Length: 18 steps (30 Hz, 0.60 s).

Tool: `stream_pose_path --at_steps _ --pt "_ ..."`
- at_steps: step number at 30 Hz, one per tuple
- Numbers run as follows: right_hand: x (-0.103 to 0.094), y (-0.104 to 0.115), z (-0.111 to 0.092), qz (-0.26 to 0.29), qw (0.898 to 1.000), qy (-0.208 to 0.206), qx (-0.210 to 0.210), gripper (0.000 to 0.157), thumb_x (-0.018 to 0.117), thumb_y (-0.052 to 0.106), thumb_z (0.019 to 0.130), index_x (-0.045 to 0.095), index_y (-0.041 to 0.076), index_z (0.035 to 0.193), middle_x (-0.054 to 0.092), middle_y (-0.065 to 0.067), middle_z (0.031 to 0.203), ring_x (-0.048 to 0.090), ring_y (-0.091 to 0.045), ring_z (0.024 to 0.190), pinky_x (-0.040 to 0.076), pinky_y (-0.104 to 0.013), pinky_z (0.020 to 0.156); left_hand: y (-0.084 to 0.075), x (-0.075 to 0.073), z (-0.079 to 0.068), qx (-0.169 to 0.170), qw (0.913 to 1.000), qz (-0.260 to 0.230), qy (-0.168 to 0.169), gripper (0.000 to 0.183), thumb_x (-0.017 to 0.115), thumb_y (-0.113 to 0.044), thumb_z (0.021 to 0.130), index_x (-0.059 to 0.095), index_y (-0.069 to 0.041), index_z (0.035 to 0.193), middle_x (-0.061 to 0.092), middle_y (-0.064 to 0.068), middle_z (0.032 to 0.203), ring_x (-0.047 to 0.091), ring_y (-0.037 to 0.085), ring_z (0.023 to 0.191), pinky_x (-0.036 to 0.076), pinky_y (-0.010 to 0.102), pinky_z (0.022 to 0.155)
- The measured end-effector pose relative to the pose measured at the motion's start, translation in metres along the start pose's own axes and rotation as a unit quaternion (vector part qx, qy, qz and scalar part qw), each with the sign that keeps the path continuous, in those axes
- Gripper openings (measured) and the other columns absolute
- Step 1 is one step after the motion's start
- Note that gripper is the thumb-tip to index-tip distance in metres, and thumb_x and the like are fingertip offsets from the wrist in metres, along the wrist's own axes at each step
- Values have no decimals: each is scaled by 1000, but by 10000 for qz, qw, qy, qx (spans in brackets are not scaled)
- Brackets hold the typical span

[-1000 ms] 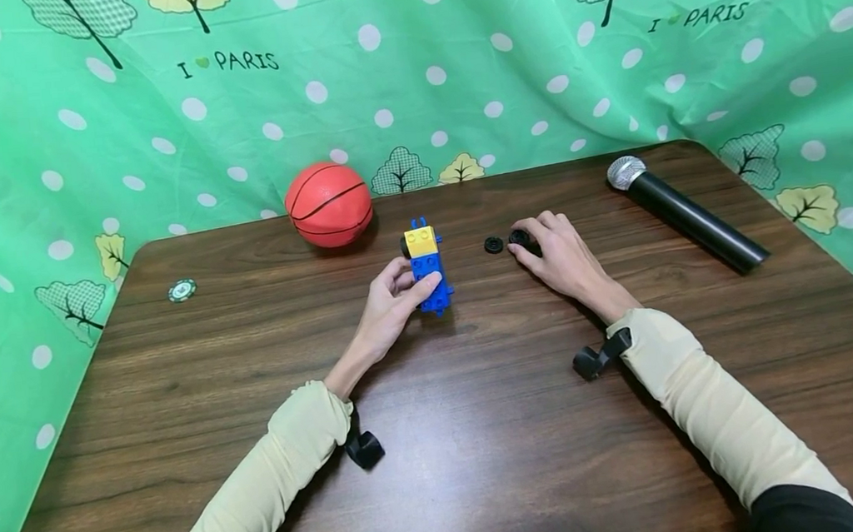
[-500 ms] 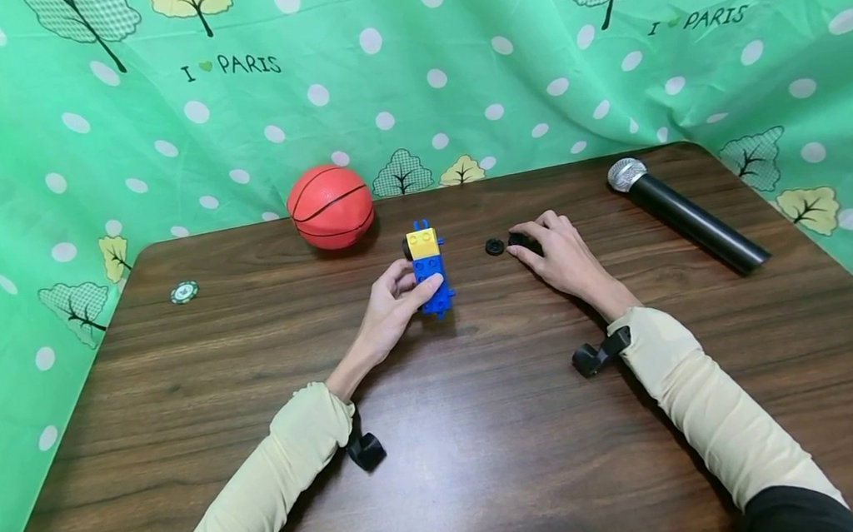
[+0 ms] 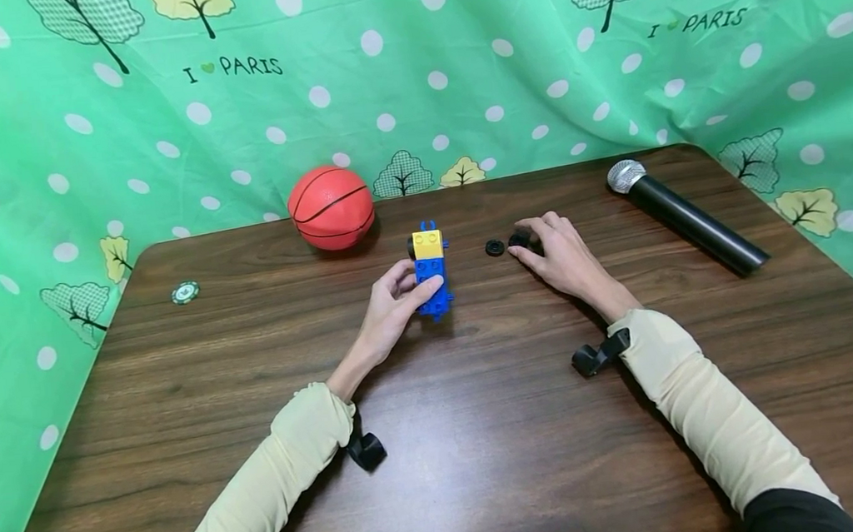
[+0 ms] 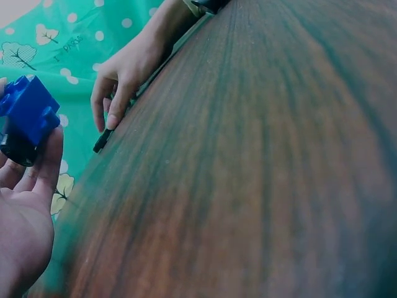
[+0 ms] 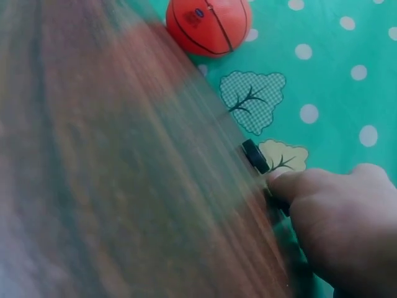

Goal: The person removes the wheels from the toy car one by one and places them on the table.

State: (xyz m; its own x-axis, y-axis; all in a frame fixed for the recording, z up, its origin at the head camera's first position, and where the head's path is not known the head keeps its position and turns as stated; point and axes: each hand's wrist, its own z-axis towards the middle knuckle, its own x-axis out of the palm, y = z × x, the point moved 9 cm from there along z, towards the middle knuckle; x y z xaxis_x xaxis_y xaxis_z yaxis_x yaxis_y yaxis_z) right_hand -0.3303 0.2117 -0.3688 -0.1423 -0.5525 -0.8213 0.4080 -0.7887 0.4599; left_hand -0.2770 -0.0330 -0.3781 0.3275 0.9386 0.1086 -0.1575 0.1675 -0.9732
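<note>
In the head view my left hand (image 3: 392, 312) grips a blue and yellow building-block toy vehicle (image 3: 430, 274), thumb across its blue studs. A black wheel (image 3: 411, 248) is fitted on its left side; bare blue axle pegs stick out on the right. The left wrist view shows the blue block (image 4: 32, 107) raised on the fingertips. My right hand (image 3: 561, 255) rests at the table and has a black wheel (image 3: 520, 240) between thumb and fingers, partly covered. Just left of it a second loose black wheel (image 3: 494, 247) lies flat, also seen as a wheel (image 5: 254, 156) in the right wrist view.
A red toy basketball (image 3: 331, 207) stands at the back of the wooden table (image 3: 484, 428). A microphone (image 3: 686, 214) lies at the right, a green and white poker chip (image 3: 185, 292) at the left. A green printed cloth (image 3: 382, 77) hangs behind the table edge.
The toy in my left hand has turned slightly, standing straighter in the head view. My right hand stays in place, and the wheel between its fingers has tilted a little.
</note>
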Motion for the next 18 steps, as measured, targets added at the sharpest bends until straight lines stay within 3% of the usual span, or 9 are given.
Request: stream_pose_path --at_steps 5,9,18 --pt "-7 2 -1 6 9993 -296 229 38 67 20 101 61 -3 131 59 -21 107 53 -39 101 42 -54 90 -3 2 0 83 9999 57 30 33 65 -15 97 59 5 123 72 10 100 69 14 83 57 28 78" --pt "-14 14 -3 163 9973 -690 168 31 62 20 103 64 -1 126 61 -17 103 55 -34 98 43 -50 88 -3 5 0 109 9998 -10 146 33 65 -11 95 58 5 123 71 17 103 72 16 78 60 32 75" --pt "-21 78 -13 997 9802 -1259 -1160 26 56 15 107 67 -1 124 61 -10 98 55 -28 88 43 -40 77 -4 8 -2 126 9983 552 161 38 70 -12 93 59 2 127 65 14 116 62 22 99 54 33 83"
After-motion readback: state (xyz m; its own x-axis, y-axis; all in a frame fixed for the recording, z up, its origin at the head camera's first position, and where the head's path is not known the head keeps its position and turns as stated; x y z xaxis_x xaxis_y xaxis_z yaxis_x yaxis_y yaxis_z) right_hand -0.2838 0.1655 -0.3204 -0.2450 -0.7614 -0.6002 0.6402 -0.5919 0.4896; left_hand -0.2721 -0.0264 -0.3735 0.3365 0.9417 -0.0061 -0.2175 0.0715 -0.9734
